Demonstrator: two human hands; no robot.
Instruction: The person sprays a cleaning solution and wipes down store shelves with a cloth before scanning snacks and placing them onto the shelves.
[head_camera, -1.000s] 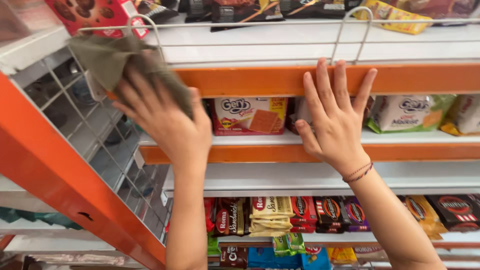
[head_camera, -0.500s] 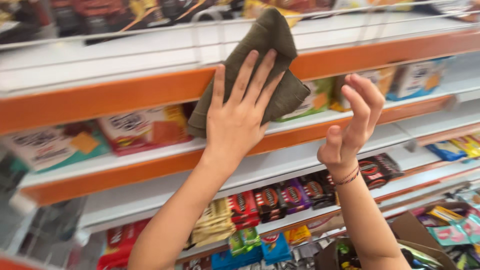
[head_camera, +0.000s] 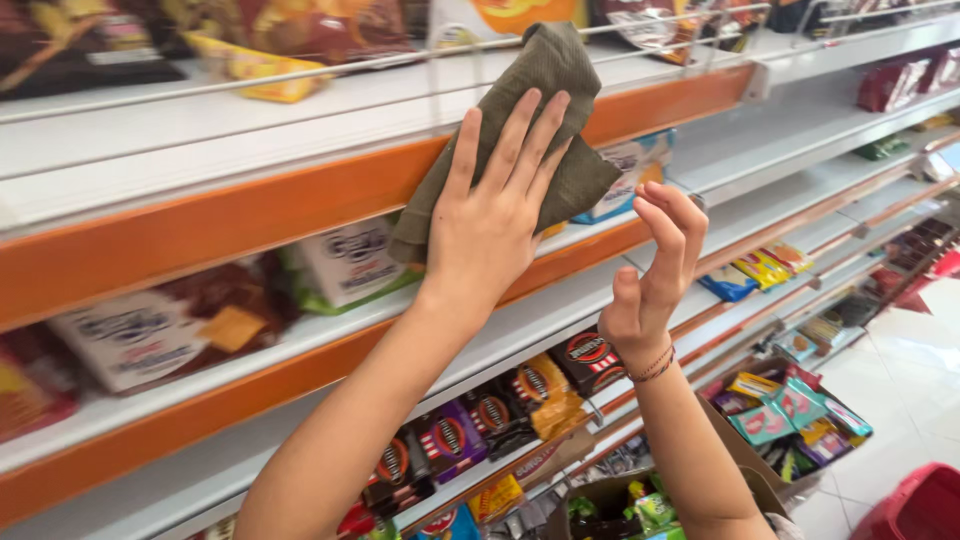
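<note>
My left hand (head_camera: 495, 215) presses an olive-green cloth (head_camera: 545, 85) flat against the orange front edge of a shop shelf (head_camera: 250, 210), fingers spread over the cloth. My right hand (head_camera: 655, 275) hovers just to the right and lower, off the shelf, fingers loosely curled and apart, holding nothing. A thin bracelet (head_camera: 655, 365) circles its wrist. The cloth covers part of the orange strip and hangs over the shelf below it.
Snack packets fill the shelves: white biscuit packs (head_camera: 345, 260) behind the cloth, dark wrapped packs (head_camera: 480, 420) on a lower shelf. A wire rail (head_camera: 300, 70) fronts the top shelf. Cardboard boxes of goods (head_camera: 785, 410) and a red basket (head_camera: 915, 505) stand on the floor at right.
My left hand has slid the cloth rightward along the orange shelf edge. My right hand has come off the shelf and now hangs free, curled, beside it.
</note>
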